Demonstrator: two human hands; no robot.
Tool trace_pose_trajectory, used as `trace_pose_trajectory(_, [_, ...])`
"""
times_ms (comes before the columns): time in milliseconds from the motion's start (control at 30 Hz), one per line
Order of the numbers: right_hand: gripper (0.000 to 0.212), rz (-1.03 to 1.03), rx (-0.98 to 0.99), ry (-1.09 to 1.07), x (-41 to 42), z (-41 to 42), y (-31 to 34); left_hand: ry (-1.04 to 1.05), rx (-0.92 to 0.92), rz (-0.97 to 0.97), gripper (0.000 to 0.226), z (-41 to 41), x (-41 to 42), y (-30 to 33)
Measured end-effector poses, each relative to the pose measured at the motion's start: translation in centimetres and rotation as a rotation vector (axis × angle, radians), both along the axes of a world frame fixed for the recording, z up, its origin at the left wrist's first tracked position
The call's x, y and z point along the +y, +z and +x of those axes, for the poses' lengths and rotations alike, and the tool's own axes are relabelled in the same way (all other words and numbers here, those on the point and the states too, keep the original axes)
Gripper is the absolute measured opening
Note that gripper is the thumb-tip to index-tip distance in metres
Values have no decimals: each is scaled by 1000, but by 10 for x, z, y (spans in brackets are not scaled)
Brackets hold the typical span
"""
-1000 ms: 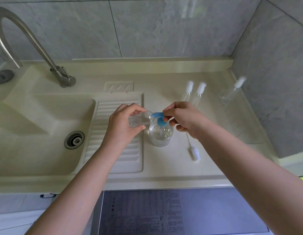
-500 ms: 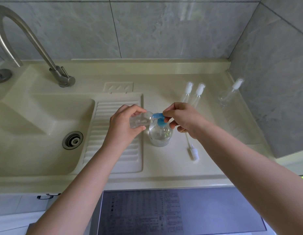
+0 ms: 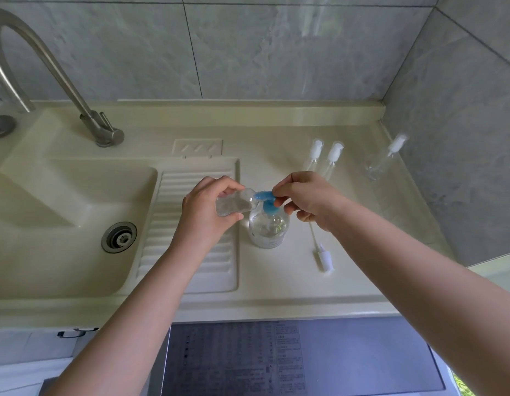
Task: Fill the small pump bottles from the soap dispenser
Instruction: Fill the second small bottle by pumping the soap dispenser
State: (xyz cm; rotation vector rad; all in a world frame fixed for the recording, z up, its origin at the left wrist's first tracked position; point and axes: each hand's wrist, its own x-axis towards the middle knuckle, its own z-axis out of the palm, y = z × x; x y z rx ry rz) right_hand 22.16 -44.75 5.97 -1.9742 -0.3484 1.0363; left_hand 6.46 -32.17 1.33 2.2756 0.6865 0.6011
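Observation:
A clear soap dispenser (image 3: 269, 230) with a blue pump head (image 3: 266, 200) stands on the cream counter beside the drainboard. My left hand (image 3: 205, 212) grips a small clear bottle (image 3: 233, 204), tilted on its side with its open mouth at the blue spout. My right hand (image 3: 302, 197) has its fingers curled on the back of the pump head. A loose white pump with its tube (image 3: 320, 250) lies on the counter right of the dispenser. Two small pump bottles (image 3: 325, 155) stand behind my right hand, and a third (image 3: 383, 160) stands near the right wall.
A sink basin (image 3: 62, 218) with a metal drain (image 3: 119, 237) lies at the left, under a curved steel tap (image 3: 76, 92). The ribbed drainboard (image 3: 191, 252) is under my left forearm. Grey tiled walls close in the back and right. A grey appliance top (image 3: 276, 358) is below the counter edge.
Both hands stay at the dispenser. The view has shifted slightly; the small bottle and the pump head keep the same positions relative to each other.

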Motion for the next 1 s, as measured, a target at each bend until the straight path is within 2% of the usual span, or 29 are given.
trace_pose_trajectory(400, [6, 0, 43, -2, -3, 2, -1, 9, 18, -2, 48, -1, -2, 1])
trace_pose_trajectory(567, [8, 40, -8, -26, -3, -6, -8, 13, 22, 9, 49, -1, -2, 0])
trace_pose_trajectory(767, [8, 28, 18, -50, -2, 0, -4, 11, 18, 15, 49, 0, -2, 4])
trace_pose_trajectory(1000, [6, 36, -7, 0, -3, -2, -7, 8, 21, 0, 49, -1, -2, -1])
